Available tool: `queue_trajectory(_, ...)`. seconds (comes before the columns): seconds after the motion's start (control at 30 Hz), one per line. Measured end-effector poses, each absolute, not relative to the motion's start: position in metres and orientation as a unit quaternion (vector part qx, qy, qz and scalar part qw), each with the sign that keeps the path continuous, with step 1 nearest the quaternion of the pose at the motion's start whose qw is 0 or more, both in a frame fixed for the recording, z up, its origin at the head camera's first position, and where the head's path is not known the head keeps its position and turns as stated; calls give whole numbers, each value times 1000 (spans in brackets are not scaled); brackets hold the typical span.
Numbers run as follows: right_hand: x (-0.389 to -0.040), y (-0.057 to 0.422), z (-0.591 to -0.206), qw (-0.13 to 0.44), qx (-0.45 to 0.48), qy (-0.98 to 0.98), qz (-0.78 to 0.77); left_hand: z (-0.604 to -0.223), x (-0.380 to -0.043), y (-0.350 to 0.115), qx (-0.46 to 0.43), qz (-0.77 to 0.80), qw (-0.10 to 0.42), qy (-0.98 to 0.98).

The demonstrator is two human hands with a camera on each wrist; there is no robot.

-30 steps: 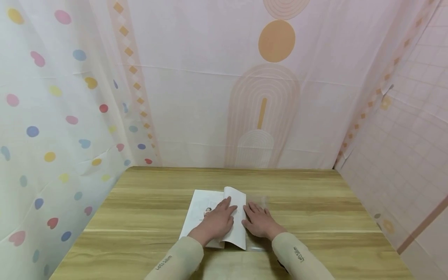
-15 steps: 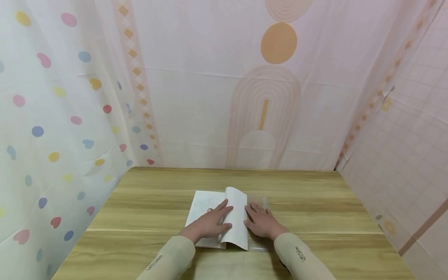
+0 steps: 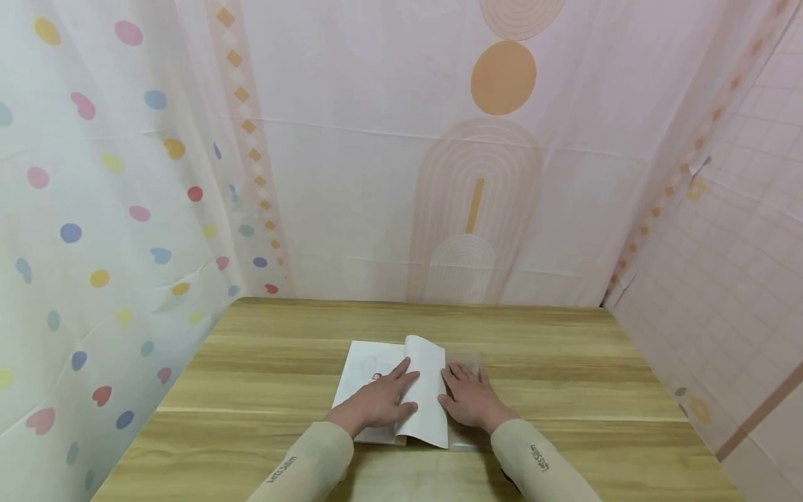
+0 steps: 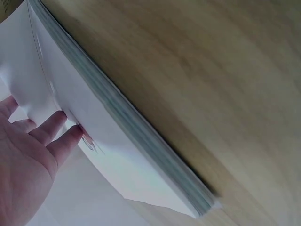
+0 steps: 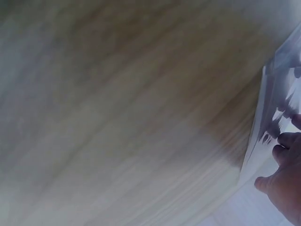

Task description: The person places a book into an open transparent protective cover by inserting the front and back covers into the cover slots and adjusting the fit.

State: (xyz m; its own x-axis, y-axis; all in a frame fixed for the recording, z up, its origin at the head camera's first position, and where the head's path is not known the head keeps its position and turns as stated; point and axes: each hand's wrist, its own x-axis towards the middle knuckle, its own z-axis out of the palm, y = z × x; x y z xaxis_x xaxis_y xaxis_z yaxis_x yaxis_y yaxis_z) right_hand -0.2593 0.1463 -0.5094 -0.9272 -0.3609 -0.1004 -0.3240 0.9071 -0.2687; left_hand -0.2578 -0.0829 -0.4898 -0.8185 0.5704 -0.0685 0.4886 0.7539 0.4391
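Tabletop (image 3: 263, 362): booklet (image 3: 401, 390) under both hands' grip

Both forearms, in beige sleeves, reach forward from the near edge of the counter and angle slightly toward each other. The left hand (image 3: 376, 402) lies palm down with its fingers (image 4: 59, 120) straight and a little spread, pressing flat. The right hand (image 3: 472, 399) lies just beside it, also palm down, fingers (image 5: 283, 140) extended and relaxed, wrist low.
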Motion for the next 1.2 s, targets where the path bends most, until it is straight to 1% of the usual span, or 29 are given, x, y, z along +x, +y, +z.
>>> queue_trajectory(0.33, -255, 142, -504, 33, -179, 976, -117, -492, -256, -75, 284, 166, 82, 941)
queue_trajectory(0.77, -258, 144, -507, 23, -189, 973, -133, -488, -250, -65, 264, 124, 66, 954)
queue_trajectory(0.87, -258, 144, -507, 24, -190, 971, -140, -488, -250, -65, 268, 130, 63, 953)
queue_trajectory(1.07, -259, 144, -508, 31, -189, 968, -163, -493, -255, -74, 279, 189, 52, 940)
queue_trajectory(1.2, -259, 145, -507, 36, -186, 967, -172, -493, -257, -79, 280, 216, 56, 934)
